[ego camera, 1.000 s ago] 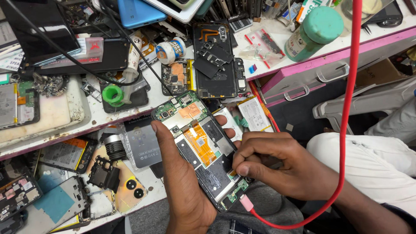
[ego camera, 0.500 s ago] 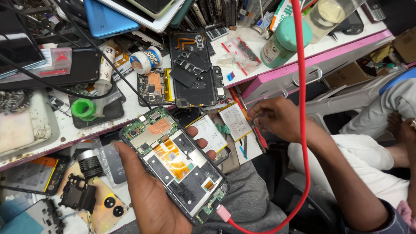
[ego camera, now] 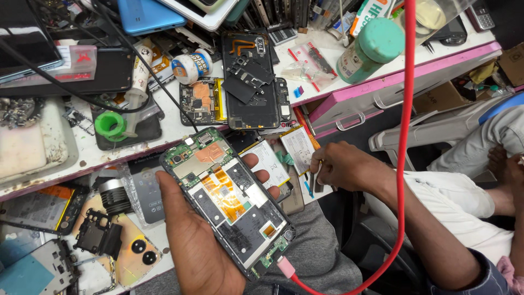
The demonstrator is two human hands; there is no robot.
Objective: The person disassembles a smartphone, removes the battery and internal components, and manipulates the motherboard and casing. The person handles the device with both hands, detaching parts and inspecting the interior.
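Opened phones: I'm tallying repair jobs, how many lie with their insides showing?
3: one opened phone in the left hand, two on the bench. Clutter may hide more.

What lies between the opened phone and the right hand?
In the head view, two flat white battery packs lie between the opened phone in the left hand and the right hand.

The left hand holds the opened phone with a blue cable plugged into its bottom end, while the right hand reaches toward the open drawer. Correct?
Not quite: the cable is red, not blue, as the head view shows. The left hand does hold the opened phone, and the right hand reaches toward the open drawer.
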